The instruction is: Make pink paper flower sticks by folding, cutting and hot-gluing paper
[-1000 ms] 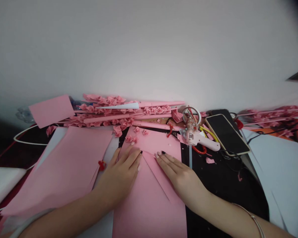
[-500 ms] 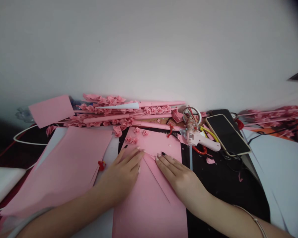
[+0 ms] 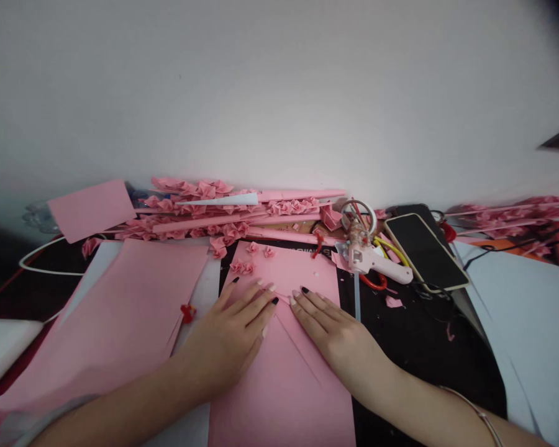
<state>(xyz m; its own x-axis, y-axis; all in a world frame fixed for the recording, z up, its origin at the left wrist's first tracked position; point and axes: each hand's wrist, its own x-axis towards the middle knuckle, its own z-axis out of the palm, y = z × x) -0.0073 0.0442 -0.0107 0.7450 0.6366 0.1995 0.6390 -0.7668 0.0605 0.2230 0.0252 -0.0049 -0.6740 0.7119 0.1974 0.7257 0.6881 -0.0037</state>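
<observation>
Both hands press down on a long, narrow folded piece of pink paper, which lies slantwise on larger pink sheets. My left hand is flat with its fingers stretched out, their tips by the paper's narrow upper end. Opposite it, my right hand lies with extended fingers along the strip's right side. Neither hand grasps anything. Just beyond the fingertips, several small pink paper flowers rest on the top sheet. Part of the folded end is hidden under the fingers.
Pink paper is stacked at left, with a small red clip-like object on its edge. Paper-flower stems lie along the wall. To the right are a glue gun, a phone and white sheets.
My left hand's fingers have spread and moved slightly toward my right hand, so a dark index nail now shows. My right hand stays almost in place. The view has shifted slightly.
</observation>
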